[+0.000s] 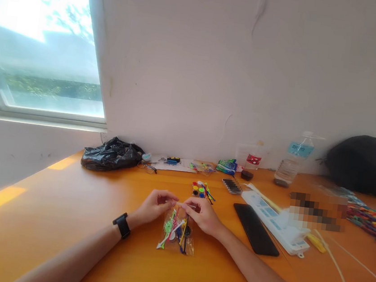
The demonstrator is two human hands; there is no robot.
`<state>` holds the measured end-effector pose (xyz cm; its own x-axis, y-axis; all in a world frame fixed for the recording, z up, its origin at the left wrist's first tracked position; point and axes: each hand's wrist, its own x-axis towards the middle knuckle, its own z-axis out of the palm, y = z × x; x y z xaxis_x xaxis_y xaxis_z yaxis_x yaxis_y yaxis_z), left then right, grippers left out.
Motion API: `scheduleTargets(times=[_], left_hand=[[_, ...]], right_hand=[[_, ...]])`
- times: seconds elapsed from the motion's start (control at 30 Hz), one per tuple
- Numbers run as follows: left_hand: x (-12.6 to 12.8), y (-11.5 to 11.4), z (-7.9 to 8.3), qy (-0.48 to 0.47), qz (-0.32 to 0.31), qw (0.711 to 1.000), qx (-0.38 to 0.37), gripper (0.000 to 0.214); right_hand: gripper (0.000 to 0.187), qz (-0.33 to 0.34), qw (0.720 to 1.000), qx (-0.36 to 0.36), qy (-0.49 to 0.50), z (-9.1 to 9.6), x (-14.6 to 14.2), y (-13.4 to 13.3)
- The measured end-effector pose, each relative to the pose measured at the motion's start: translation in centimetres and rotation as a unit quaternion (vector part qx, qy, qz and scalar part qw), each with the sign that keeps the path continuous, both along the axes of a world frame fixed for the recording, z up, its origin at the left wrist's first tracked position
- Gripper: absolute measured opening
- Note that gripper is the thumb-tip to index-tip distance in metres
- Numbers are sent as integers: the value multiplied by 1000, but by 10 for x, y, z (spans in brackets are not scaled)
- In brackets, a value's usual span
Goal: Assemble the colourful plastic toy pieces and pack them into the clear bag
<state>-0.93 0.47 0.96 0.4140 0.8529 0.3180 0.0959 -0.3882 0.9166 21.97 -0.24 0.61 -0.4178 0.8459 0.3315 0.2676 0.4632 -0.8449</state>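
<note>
— Head view. Whereabouts of the small clear bag (177, 235)?

— Low centre on the orange table (64, 217), top edge pinched by left hand (155, 206) and right hand (201, 216). Both closed on that edge, close together.

— Handling?

— Probably light and floppy. Thin, slippery film, with loose coloured plastic pieces inside that are likely to shift. Best gripped along the top strip; lower down, only crinkle and pointed bits.

— Anything readable?

— Nothing. Blue label on the water bottle (295, 158) and red label on the clear container (253, 158) too blurred. Black phone (256, 229) dark, just beside a white power strip (275, 221).
</note>
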Motion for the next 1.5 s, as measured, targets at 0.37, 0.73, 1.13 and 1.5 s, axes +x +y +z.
scheduleTargets(times=[0.37, 0.73, 1.13, 1.5], left_hand=[[4, 1, -4, 68, -17, 997, 32, 45], [-1, 11, -11, 37, 20, 999, -17, 47], [-4, 11, -10, 30, 15, 999, -43, 47], [1, 7, -8, 38, -27, 998, -46, 46]], right_hand=[[32, 2, 1000, 4, -8, -2, -1, -1], [35, 0, 1000, -12, -1, 3, 0, 0], [26, 16, 999, 8, -36, 1, 7, 1], [30, 9, 998, 15, -67, -1, 1, -1]])
